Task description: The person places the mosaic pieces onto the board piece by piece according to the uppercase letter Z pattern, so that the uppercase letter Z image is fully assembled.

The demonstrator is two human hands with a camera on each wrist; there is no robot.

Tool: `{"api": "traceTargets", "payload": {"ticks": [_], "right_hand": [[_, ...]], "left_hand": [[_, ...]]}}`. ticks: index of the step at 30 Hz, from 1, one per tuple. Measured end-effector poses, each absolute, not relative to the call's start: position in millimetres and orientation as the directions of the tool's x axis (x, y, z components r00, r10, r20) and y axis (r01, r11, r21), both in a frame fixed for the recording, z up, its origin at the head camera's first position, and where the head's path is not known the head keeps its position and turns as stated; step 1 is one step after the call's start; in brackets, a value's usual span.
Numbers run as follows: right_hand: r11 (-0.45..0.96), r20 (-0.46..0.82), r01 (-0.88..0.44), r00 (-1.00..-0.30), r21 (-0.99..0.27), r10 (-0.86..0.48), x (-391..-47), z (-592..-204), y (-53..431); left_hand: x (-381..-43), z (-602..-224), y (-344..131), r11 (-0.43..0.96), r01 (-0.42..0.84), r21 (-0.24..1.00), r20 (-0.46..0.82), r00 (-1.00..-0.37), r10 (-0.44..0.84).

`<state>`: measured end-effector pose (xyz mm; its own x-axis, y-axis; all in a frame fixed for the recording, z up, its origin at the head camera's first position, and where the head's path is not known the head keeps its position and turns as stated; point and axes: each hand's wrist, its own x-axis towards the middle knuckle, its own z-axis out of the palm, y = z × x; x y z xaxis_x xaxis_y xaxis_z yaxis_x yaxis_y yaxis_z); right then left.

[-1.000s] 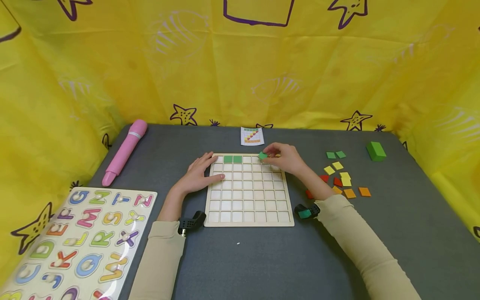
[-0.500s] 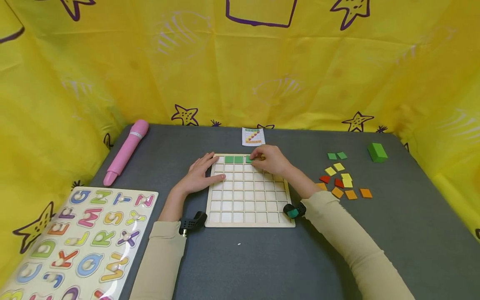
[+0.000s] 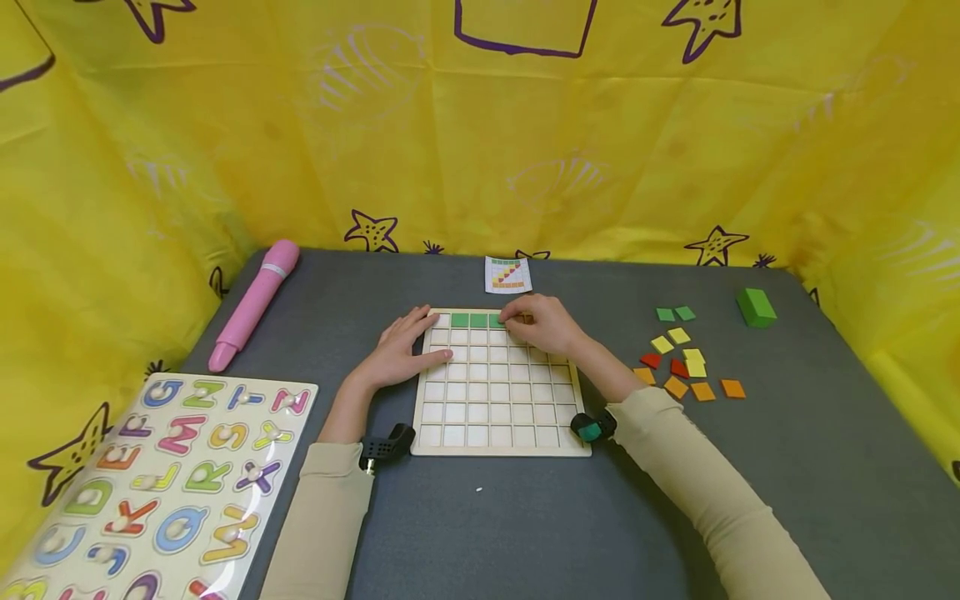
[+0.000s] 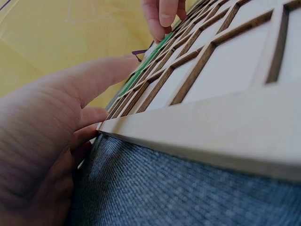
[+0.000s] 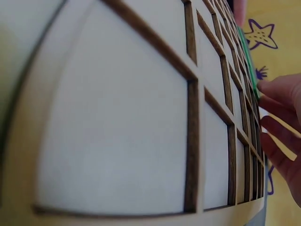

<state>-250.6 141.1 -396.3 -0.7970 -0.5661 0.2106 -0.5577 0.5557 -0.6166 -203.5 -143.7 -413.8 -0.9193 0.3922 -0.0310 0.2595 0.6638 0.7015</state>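
Observation:
A wooden grid board (image 3: 498, 455) with white cells lies on the grey table. In its far row sit green square tiles (image 3: 468, 320), side by side. My right hand (image 3: 551, 325) is over the far edge, its fingertips touching the right end of the third green tile (image 3: 495, 320) and partly covering it. In the right wrist view, the fingers (image 5: 280, 92) are loosely bent and spread beside the green strip. My left hand (image 3: 393, 354) rests at the board's far left corner, fingers along the rim and thumb over the cells.
Right of the board lie loose green (image 3: 665, 314), yellow (image 3: 662, 344), red (image 3: 678, 368) and orange tiles (image 3: 702, 391). Beyond them stands a green block (image 3: 755, 307). A pattern card (image 3: 507, 275) lies behind the board. On the left are a pink microphone-shaped toy (image 3: 253, 306) and a letter puzzle board (image 3: 281, 450).
My right hand brought a green tile leftward along the far row, and the tile now lies in line beside the other two. My left hand stayed put on the board.

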Motion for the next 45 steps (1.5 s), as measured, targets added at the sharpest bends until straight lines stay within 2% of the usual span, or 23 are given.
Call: {"api": "traceTargets", "payload": {"ticks": [7,24,32,45], "right_hand": [[0.550,0.181,-0.467,-0.850,-0.692,-0.495,-246.8,-393.6,152.3],[0.621,0.126,-0.300,-0.943,-0.724,-0.309,-246.2,-394.3,230.6],[0.706,0.150,-0.298,-0.953,-0.643,-0.265,-241.3,-393.2,275.8],[0.830,0.110,-0.154,-0.988,-0.536,-0.112,-232.5,-389.2,327.2]], "left_hand": [[-202.8,-413.0,-142.3,0.654,0.270,0.707,-0.022,-0.915,0.402],[-202.9,-416.0,-144.4,0.653,0.283,0.702,-0.014,-0.912,0.411],[-201.7,-414.9,-143.5,0.653,0.282,0.703,-0.011,-0.914,0.406],[-201.3,-414.2,-143.1,0.642,0.283,0.713,-0.004,-0.913,0.408]]}}
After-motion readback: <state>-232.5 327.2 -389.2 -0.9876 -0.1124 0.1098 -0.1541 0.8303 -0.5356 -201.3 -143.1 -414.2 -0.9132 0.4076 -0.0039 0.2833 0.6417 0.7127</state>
